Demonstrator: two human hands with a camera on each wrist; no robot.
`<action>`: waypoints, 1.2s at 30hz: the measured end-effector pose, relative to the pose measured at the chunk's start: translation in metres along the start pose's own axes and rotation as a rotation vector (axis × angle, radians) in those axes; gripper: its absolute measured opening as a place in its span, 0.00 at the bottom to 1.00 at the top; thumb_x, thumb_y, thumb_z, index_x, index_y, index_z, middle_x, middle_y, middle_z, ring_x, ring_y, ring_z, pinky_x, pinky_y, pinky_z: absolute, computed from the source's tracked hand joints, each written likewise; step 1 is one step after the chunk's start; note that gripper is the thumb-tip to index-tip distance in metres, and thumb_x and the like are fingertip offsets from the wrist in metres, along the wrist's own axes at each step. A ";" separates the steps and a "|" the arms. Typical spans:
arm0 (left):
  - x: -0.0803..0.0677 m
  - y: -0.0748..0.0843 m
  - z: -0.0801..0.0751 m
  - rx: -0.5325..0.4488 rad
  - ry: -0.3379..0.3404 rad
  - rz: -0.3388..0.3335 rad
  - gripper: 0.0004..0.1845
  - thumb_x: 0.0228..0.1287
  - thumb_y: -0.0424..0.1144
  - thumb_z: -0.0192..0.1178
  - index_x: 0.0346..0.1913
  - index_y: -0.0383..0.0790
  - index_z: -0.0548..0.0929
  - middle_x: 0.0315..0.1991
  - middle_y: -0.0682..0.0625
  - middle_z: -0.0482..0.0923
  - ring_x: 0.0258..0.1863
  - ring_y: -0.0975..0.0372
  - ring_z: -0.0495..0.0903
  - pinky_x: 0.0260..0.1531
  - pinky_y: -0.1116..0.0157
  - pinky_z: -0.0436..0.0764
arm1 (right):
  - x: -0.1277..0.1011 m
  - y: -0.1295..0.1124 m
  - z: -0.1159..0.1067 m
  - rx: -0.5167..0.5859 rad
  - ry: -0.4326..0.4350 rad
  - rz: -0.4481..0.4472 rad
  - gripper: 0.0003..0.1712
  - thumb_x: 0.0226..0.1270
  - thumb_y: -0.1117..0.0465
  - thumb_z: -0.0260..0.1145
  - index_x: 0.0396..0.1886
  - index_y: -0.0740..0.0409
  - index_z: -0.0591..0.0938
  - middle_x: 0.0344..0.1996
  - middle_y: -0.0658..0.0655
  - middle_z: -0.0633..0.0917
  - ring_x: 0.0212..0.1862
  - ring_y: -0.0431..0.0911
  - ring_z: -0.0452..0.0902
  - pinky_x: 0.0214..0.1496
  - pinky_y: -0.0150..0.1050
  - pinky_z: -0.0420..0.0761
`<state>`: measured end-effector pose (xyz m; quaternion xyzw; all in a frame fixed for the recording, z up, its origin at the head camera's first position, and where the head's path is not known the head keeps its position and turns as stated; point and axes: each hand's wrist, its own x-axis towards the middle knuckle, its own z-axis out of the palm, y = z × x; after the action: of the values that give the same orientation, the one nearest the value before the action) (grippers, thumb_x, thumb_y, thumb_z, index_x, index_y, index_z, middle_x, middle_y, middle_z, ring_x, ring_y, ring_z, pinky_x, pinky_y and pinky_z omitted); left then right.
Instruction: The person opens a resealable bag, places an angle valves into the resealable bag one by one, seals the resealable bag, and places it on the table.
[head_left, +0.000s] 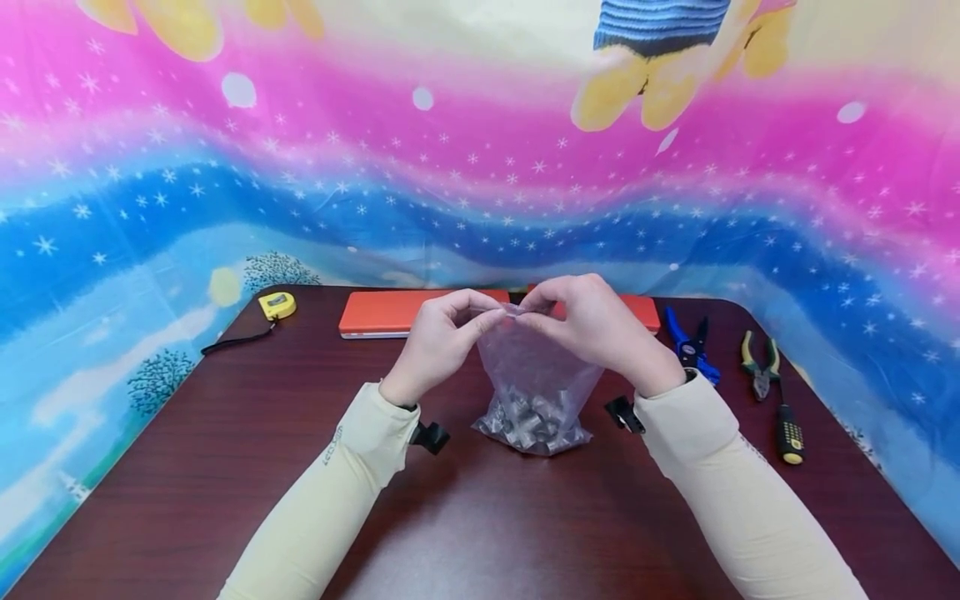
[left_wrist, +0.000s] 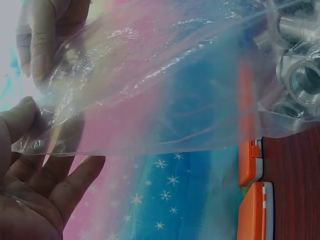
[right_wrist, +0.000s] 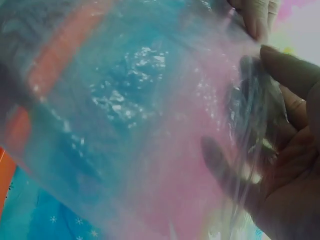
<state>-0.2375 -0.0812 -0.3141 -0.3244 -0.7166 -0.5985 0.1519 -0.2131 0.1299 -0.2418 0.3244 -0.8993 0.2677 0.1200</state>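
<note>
A clear plastic bag point(head_left: 534, 375) stands on the dark wooden table point(head_left: 225, 467), its bottom filled with several metal nuts point(head_left: 534, 425). My left hand point(head_left: 442, 333) pinches the bag's top edge from the left. My right hand point(head_left: 588, 321) pinches the same edge from the right, close beside the left. In the left wrist view the bag film point(left_wrist: 165, 85) stretches across, with the nuts point(left_wrist: 297, 65) at the right and my left hand point(left_wrist: 35, 165) at its edge. The right wrist view shows the film point(right_wrist: 140, 130) with my right hand point(right_wrist: 285, 145) behind it.
An orange case point(head_left: 390, 312) lies at the back of the table behind the bag. A yellow tape measure point(head_left: 277, 305) sits back left. Blue-handled cutters point(head_left: 690, 342), pliers point(head_left: 759, 365) and a screwdriver point(head_left: 789, 433) lie at the right. A colourful cloth point(head_left: 480, 167) hangs behind.
</note>
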 end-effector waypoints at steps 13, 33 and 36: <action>-0.001 0.001 0.007 0.034 0.034 0.107 0.04 0.65 0.30 0.64 0.40 0.34 0.86 0.37 0.46 0.86 0.31 0.57 0.82 0.32 0.65 0.80 | 0.002 -0.002 0.000 -0.101 -0.013 -0.060 0.03 0.65 0.60 0.71 0.36 0.54 0.88 0.30 0.47 0.85 0.28 0.41 0.73 0.33 0.40 0.74; -0.003 0.001 0.007 0.041 0.017 0.104 0.04 0.65 0.35 0.66 0.38 0.38 0.87 0.31 0.51 0.84 0.25 0.59 0.78 0.26 0.66 0.76 | -0.024 0.001 0.007 -0.205 0.175 -0.051 0.06 0.60 0.60 0.75 0.35 0.56 0.88 0.30 0.50 0.85 0.35 0.44 0.78 0.55 0.51 0.72; -0.003 0.003 0.009 0.046 0.025 0.120 0.04 0.64 0.34 0.67 0.38 0.37 0.87 0.31 0.50 0.84 0.24 0.58 0.78 0.25 0.66 0.76 | -0.028 0.001 0.008 -0.255 0.226 -0.073 0.06 0.60 0.58 0.75 0.34 0.55 0.88 0.28 0.50 0.85 0.36 0.45 0.78 0.59 0.54 0.67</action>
<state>-0.2318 -0.0732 -0.3160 -0.3557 -0.7072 -0.5759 0.2041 -0.1924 0.1406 -0.2595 0.3069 -0.8943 0.1815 0.2703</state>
